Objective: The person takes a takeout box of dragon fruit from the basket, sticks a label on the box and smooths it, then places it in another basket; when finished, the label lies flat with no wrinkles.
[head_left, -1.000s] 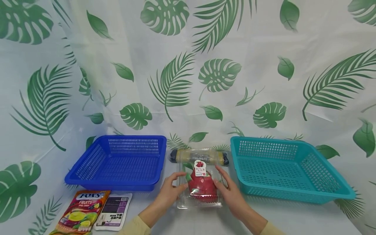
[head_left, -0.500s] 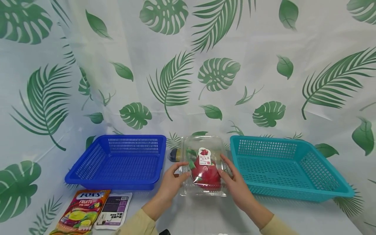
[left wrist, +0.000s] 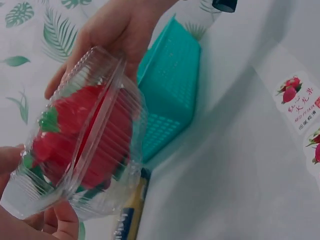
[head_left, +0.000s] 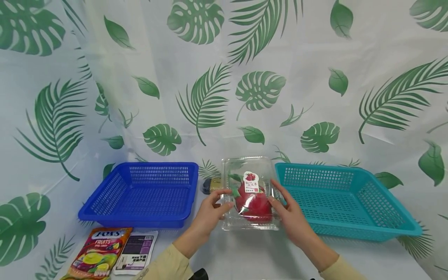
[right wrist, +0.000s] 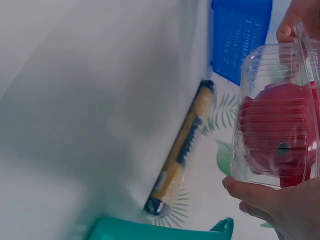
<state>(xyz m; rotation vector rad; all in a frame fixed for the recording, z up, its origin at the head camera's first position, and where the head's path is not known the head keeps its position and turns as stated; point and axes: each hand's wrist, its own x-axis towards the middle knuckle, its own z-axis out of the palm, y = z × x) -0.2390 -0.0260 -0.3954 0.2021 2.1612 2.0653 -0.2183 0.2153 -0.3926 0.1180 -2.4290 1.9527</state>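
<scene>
Between my two hands is a clear plastic clamshell box (head_left: pixel 238 224), raised off the table. Through its walls I see red dragon fruit (head_left: pixel 259 208) with green tips, and a white label (head_left: pixel 251 182) sits on the lid. My left hand (head_left: pixel 205 218) pinches the box's left edge between thumb and fingers. On the opposite side my right hand (head_left: pixel 292 219) grips the right edge, thumb toward the front. The left wrist view shows the seam of the box (left wrist: pixel 97 135) held at both ends. In the right wrist view, the box's ribbed wall (right wrist: pixel 265 115) faces the camera.
A blue basket (head_left: pixel 140 223) stands left, a teal basket (head_left: pixel 350 231) right. Behind the box lies a long yellow and navy packet (right wrist: pixel 180 155), mostly hidden in the head view. At front left are a Fox's candy bag (head_left: pixel 99 252) and a purple-white pouch (head_left: pixel 136 252). Stickers (left wrist: pixel 300 100) lie nearby.
Both hands have lifted the clamshell box from the table and carried it slightly right. More of its front now faces me, and it covers more of the yellow and navy packet.
</scene>
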